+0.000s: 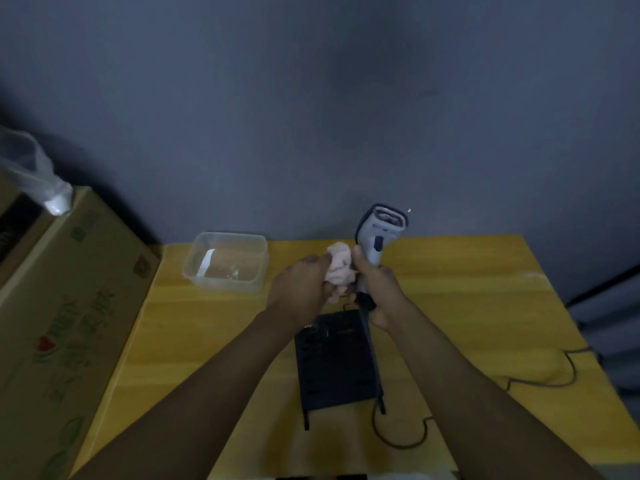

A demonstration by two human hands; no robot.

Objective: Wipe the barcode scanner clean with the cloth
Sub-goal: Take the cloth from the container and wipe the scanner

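Observation:
A grey barcode scanner (381, 228) with a dark rim stands upright above the yellow table, its scan window facing up and away. My right hand (375, 292) is closed around its handle. My left hand (301, 287) grips a crumpled pale pink cloth (339, 268), which is pressed against the left side of the scanner's handle, just below the head. The scanner's dark cable (394, 441) hangs down from the handle and loops over the table.
A black slotted stand (334, 362) lies on the yellow table (467, 289) under my hands. A clear plastic container (227, 261) sits at the back left. A large cardboard box (65, 306) borders the table's left edge. A grey wall rises behind.

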